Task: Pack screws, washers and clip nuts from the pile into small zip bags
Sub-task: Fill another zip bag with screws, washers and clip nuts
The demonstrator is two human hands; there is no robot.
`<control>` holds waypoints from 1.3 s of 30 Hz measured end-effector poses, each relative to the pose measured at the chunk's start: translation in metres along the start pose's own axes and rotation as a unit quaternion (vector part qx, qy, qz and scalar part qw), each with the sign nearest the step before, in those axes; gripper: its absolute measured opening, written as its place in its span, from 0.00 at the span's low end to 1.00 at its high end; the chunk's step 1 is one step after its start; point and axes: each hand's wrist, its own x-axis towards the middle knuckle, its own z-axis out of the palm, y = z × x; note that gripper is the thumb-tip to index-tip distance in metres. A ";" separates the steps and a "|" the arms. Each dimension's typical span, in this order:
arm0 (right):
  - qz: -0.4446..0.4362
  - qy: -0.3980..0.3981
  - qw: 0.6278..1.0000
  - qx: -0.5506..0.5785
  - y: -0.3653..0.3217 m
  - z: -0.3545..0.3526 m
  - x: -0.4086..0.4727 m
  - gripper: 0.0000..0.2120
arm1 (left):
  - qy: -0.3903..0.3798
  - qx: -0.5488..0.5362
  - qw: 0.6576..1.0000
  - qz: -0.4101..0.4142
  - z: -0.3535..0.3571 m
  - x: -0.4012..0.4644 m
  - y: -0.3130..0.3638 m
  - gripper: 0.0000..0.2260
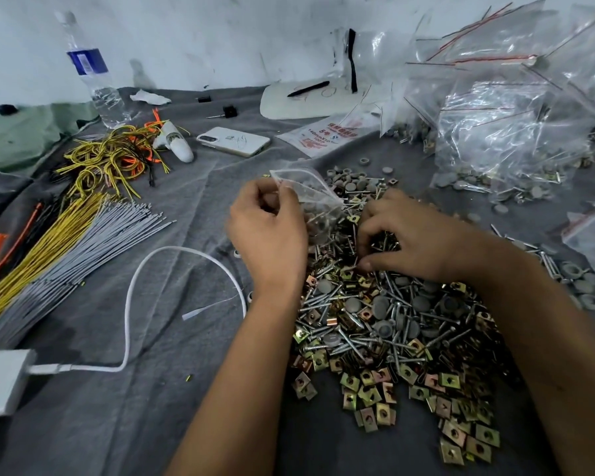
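Above the pile, at its 11 o'clock: my left hand pinches a bag; my right hand pinches screws.

A makeshift packing workspace: a grey cloth spread below a scuffed white wall, bundled cable ties at left, filled zip bags heaped upper right.
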 end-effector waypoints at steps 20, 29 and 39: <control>-0.047 0.360 0.930 0.060 -0.024 0.000 0.004 0.06 | -0.152 -0.044 0.987 -0.028 0.011 -0.003 -0.003 0.06; -0.004 0.385 0.917 0.103 -0.012 0.002 0.004 0.07 | -0.119 -0.054 0.990 -0.052 0.006 -0.001 -0.003 0.06; 0.078 0.203 0.975 -0.035 -0.001 0.016 0.020 0.12 | 0.005 -0.065 0.995 -0.078 -0.005 0.011 -0.011 0.06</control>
